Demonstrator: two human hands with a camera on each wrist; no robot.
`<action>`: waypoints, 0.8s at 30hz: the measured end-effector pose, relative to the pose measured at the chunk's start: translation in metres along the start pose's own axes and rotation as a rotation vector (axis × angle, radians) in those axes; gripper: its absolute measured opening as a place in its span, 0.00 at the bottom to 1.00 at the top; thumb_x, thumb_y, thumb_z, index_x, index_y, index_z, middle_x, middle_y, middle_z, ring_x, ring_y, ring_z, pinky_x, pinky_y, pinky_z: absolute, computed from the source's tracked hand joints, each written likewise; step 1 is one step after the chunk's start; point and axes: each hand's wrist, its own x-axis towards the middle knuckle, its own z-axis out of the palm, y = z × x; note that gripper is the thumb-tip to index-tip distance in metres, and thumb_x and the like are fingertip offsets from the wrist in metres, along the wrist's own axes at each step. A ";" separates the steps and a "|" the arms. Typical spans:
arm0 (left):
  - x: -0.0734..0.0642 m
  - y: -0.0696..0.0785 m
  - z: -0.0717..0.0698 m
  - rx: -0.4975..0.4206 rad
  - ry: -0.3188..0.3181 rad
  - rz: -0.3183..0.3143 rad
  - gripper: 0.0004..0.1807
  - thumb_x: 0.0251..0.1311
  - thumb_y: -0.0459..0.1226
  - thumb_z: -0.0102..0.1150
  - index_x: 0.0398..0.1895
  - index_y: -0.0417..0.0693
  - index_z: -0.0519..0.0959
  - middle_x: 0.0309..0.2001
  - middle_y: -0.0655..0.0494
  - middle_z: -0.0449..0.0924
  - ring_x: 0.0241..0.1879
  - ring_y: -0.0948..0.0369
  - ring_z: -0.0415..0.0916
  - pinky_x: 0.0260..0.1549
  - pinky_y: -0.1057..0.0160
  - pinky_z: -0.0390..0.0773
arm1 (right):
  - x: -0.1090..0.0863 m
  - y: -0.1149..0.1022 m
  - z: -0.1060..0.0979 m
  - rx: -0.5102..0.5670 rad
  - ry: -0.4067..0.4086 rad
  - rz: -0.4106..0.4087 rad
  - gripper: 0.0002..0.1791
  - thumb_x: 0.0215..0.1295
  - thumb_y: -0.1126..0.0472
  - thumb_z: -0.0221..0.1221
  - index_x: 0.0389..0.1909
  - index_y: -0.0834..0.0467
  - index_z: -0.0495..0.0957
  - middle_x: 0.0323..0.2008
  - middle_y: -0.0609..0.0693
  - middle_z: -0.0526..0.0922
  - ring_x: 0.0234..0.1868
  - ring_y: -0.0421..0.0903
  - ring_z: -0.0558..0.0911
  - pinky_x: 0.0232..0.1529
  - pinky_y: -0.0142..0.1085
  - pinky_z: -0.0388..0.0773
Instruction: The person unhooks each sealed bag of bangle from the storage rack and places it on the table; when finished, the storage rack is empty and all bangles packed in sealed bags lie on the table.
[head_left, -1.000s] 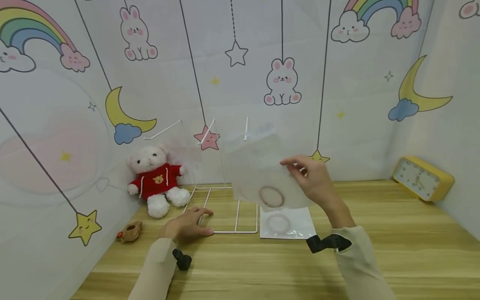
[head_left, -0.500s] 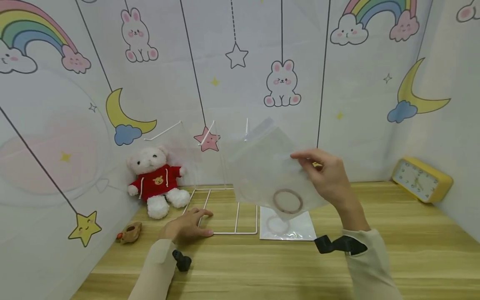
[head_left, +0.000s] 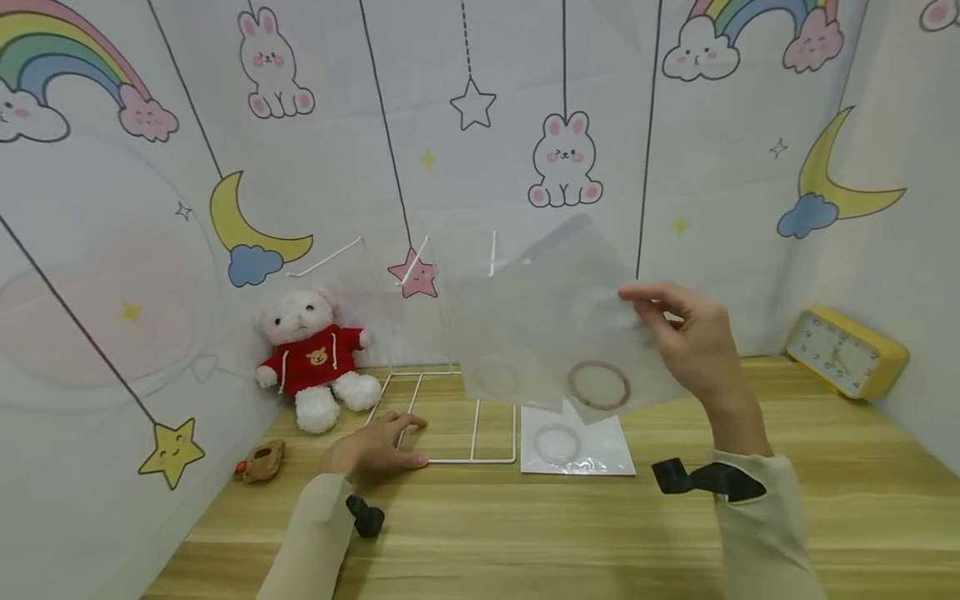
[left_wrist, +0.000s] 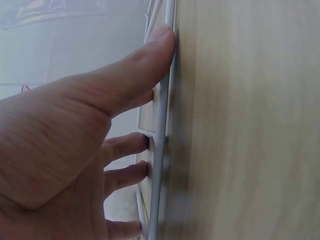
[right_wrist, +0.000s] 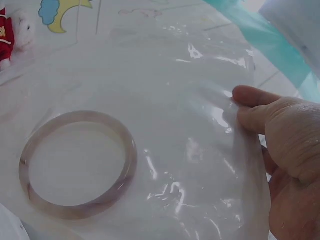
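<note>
Two hands in use. At seven o'clock, rests relaxed fingers of the left hand [head_left: 378, 446] on the base of the wire rack [head_left: 467, 461], perhaps steadying it; at three, pinches a clear bag [head_left: 581, 308], bangle [right_wrist: 131, 157] inside, by its edge in the right hand [head_left: 693, 333], likely keeping it flat. Beyond, at eight, a plush bear [head_left: 315, 362].
</note>
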 end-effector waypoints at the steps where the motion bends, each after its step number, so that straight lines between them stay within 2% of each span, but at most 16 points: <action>1: 0.000 0.000 0.000 0.000 -0.001 0.001 0.34 0.59 0.57 0.67 0.68 0.60 0.71 0.69 0.47 0.64 0.70 0.42 0.59 0.60 0.36 0.65 | 0.000 0.001 -0.003 -0.004 0.006 0.005 0.12 0.66 0.76 0.60 0.43 0.61 0.87 0.42 0.55 0.87 0.42 0.32 0.81 0.39 0.20 0.75; 6: 0.000 0.001 -0.001 -0.008 0.000 0.008 0.34 0.59 0.56 0.67 0.68 0.59 0.71 0.68 0.47 0.65 0.69 0.42 0.60 0.60 0.37 0.65 | -0.002 0.009 -0.013 -0.018 0.058 0.049 0.11 0.66 0.75 0.60 0.43 0.62 0.87 0.42 0.52 0.88 0.40 0.31 0.81 0.33 0.19 0.73; 9: -0.001 0.001 -0.002 -0.012 0.001 0.017 0.34 0.59 0.55 0.67 0.68 0.58 0.71 0.67 0.46 0.65 0.68 0.42 0.61 0.60 0.37 0.65 | -0.003 0.014 -0.019 -0.029 0.073 0.078 0.10 0.67 0.73 0.60 0.44 0.62 0.87 0.42 0.45 0.87 0.38 0.31 0.80 0.30 0.19 0.71; 12: -0.002 0.001 -0.002 -0.007 0.000 0.023 0.34 0.59 0.55 0.67 0.68 0.57 0.71 0.67 0.45 0.66 0.68 0.41 0.61 0.60 0.37 0.65 | -0.005 0.019 -0.023 -0.035 0.069 0.111 0.09 0.68 0.72 0.60 0.45 0.63 0.86 0.42 0.36 0.85 0.40 0.30 0.80 0.32 0.19 0.71; 15: -0.002 0.001 -0.003 -0.001 0.003 0.028 0.34 0.59 0.55 0.67 0.67 0.57 0.71 0.67 0.45 0.66 0.68 0.41 0.61 0.60 0.36 0.65 | -0.005 0.024 -0.025 -0.044 0.062 0.140 0.09 0.69 0.71 0.60 0.45 0.63 0.86 0.42 0.31 0.84 0.42 0.28 0.80 0.39 0.18 0.73; 20: -0.002 0.002 -0.005 -0.003 -0.002 0.032 0.34 0.60 0.54 0.67 0.68 0.56 0.71 0.66 0.44 0.66 0.67 0.41 0.62 0.59 0.36 0.66 | -0.006 0.034 -0.027 -0.058 0.036 0.183 0.09 0.70 0.69 0.59 0.46 0.63 0.86 0.44 0.36 0.85 0.42 0.30 0.81 0.45 0.19 0.73; 24: -0.001 0.003 -0.004 -0.004 -0.014 0.035 0.35 0.60 0.54 0.67 0.68 0.55 0.71 0.65 0.43 0.67 0.66 0.42 0.63 0.59 0.37 0.66 | -0.013 0.045 -0.026 -0.064 -0.005 0.236 0.10 0.71 0.68 0.58 0.48 0.62 0.85 0.45 0.41 0.85 0.41 0.32 0.80 0.39 0.20 0.74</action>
